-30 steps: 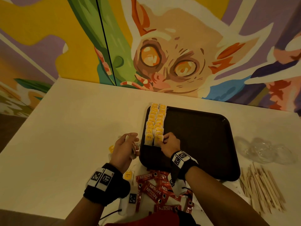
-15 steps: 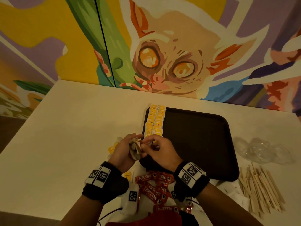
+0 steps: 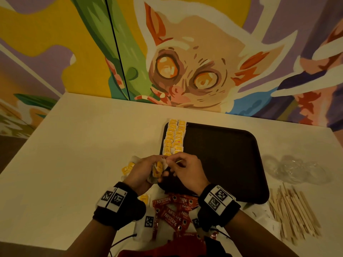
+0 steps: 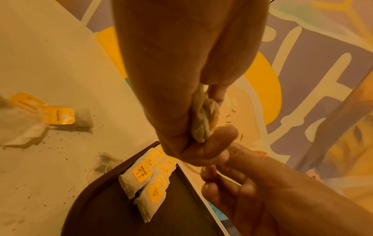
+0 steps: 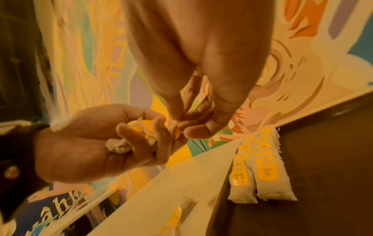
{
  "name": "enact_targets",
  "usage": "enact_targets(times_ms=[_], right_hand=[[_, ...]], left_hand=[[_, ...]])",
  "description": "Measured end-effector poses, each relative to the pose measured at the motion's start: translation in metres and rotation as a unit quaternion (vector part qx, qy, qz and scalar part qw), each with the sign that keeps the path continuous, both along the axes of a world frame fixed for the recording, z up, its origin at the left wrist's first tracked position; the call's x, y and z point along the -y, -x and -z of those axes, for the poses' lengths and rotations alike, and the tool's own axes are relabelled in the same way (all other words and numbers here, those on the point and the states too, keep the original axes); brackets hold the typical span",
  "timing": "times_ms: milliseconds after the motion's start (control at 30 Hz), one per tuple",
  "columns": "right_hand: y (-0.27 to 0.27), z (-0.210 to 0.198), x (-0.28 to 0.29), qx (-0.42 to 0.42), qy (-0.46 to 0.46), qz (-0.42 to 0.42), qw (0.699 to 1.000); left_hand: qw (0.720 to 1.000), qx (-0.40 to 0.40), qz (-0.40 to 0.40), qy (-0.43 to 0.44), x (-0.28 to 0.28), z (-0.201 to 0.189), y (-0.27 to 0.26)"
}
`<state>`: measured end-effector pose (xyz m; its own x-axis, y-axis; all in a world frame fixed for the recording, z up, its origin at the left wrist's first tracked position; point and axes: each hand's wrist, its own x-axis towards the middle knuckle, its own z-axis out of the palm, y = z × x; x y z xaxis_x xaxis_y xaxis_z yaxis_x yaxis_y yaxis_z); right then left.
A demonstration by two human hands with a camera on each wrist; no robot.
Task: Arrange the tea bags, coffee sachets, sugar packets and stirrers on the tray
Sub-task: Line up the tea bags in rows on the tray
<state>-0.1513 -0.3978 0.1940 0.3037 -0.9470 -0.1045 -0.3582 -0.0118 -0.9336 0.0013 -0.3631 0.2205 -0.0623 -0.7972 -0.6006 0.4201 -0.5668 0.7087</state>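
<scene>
Two rows of tea bags (image 3: 174,138) are lined along the tray (image 3: 222,158); more bags (image 3: 157,168) are clutched in the left hand (image 3: 138,173), one pinched by the right hand (image 3: 187,171).

tea bags (image 3: 174,138) along tray's (image 3: 232,164) left edge; stirrers (image 3: 295,212) right, coffee sachets (image 3: 172,212) before it

Coffee sachets (image 3: 172,216) partly hidden — wrists overlap them.

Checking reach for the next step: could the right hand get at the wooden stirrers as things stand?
Probably yes: the stirrers lie uncovered on the table right of the tray, but the right hand is busy pinching a tea bag.
</scene>
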Motion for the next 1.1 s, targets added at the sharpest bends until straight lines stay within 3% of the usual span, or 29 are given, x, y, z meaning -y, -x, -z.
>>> enact_targets(times_ms=[367, 667, 1100], right_hand=[[0.0056, -0.0079, -0.0030, -0.060, 0.013, -0.060, 0.996], [0.0001, -0.0069, -0.0083, -0.012, -0.037, -0.126, 0.991], [0.0038, -0.0090, -0.0016, 0.070, -0.070, 0.013, 0.995]], left_hand=[[1.000, -0.005, 0.009, -0.007, -0.0023, -0.0018, -0.0015], [0.999, 0.029, 0.044, -0.001, -0.0036, -0.0043, -0.0022], [0.998, 0.066, 0.004, -0.001, -0.0036, 0.0039, -0.0029]])
